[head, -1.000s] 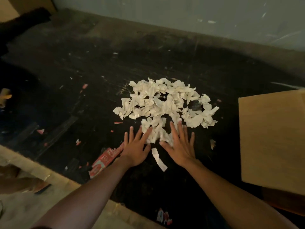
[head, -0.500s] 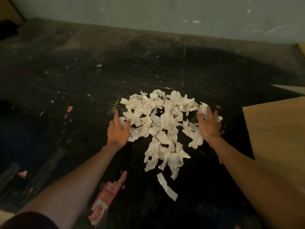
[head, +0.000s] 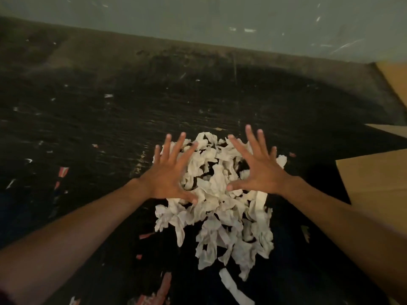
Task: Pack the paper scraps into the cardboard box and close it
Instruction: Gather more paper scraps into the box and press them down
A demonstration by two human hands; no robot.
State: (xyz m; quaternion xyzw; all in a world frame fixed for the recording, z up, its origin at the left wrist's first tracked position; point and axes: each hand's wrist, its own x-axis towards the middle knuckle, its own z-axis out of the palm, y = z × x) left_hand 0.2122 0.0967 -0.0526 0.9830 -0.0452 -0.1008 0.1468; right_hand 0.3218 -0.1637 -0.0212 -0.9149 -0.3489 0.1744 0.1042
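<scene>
A heap of crumpled white paper scraps lies on the dark, scratched floor. My left hand spreads flat over the heap's upper left side, fingers wide apart. My right hand spreads the same way over the upper right side. Neither hand grips any paper. One long loose strip lies apart below the heap. A flap of the cardboard box shows at the right edge, and most of the box is out of frame.
A grey wall runs along the far side. A red and white wrapper lies on the floor near the bottom. Small red and white bits dot the floor at left. More cardboard sits at the upper right.
Both hands went from the heap's outer sides to its far part, fingers spread. The scraps are bunched into a narrower, taller heap. The view has moved closer.
</scene>
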